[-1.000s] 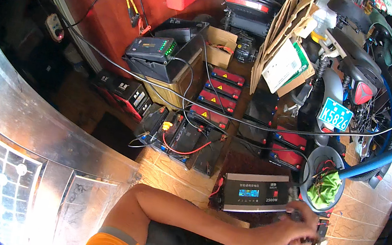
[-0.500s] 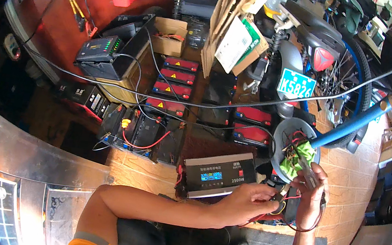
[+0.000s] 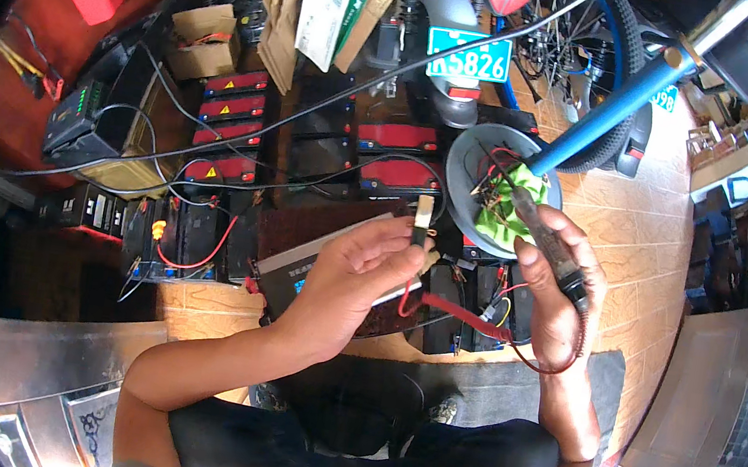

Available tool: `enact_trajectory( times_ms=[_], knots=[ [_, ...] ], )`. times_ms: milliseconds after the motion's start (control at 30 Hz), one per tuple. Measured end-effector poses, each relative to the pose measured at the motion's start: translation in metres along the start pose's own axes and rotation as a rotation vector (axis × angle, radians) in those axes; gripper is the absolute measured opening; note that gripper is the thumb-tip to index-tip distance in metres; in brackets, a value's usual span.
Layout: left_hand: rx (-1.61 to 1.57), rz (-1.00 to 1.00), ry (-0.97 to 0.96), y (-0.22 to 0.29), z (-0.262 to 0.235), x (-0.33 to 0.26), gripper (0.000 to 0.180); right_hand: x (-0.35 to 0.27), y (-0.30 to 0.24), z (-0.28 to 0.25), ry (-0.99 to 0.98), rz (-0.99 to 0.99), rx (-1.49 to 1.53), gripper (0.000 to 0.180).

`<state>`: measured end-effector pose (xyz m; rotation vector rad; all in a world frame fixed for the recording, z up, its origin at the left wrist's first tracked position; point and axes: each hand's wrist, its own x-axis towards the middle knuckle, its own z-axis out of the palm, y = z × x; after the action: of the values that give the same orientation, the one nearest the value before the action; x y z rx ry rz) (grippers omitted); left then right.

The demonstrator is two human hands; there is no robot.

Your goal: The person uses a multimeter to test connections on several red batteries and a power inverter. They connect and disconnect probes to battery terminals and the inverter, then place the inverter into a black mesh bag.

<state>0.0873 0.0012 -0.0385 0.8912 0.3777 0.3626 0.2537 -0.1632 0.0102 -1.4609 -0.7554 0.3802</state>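
My left hand [image 3: 359,270] pinches a small tan-and-black connector [image 3: 422,219] on a red wire [image 3: 451,313] and holds it upright above a grey box with a blue display [image 3: 293,268]. My right hand [image 3: 559,293] grips a dark pen-shaped tool [image 3: 542,230] with a thin red cord. The tool's tip points up-left toward a grey bowl [image 3: 467,156] that holds a green cloth [image 3: 513,207] and loose wires. The two hands are a short gap apart over black batteries [image 3: 470,300] on the floor.
Rows of black batteries with red tops [image 3: 229,108] and cables lie ahead. A black charger [image 3: 74,120] sits on the left, cardboard boxes [image 3: 201,37] behind it. A scooter rear with a green plate [image 3: 468,56], a blue pole [image 3: 617,105] and a bicycle wheel stand beyond.
Both hands have risen from low beside the grey box. The left hand now holds the connector up, and the right hand holds the tool near the bowl. The view has tilted right.
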Motion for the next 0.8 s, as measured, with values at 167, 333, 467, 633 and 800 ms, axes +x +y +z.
enact_trajectory(
  times_ms=[167,333,467,633,800],
  knots=[
    [0.029,-0.044,-0.075,-0.011,-0.002,0.002,0.033,0.001,0.002,-0.003,-0.027,-0.014,-0.051,0.035],
    [0.016,-0.222,-0.075,-0.014,0.001,-0.001,0.036,-0.001,0.001,-0.004,-0.054,-0.01,-0.086,0.033],
    [0.02,-0.234,-0.148,-0.012,0.005,0.001,0.038,-0.001,-0.002,-0.003,-0.143,-0.034,-0.115,0.033],
    [0.012,-0.21,-0.218,-0.01,0.006,0.002,0.045,0.0,-0.002,0.004,-0.168,-0.004,0.02,0.035],
    [0.037,-0.188,-0.268,-0.008,0.008,0.003,0.044,-0.002,-0.003,0.003,-0.129,0.066,0.106,0.034]
  ],
)
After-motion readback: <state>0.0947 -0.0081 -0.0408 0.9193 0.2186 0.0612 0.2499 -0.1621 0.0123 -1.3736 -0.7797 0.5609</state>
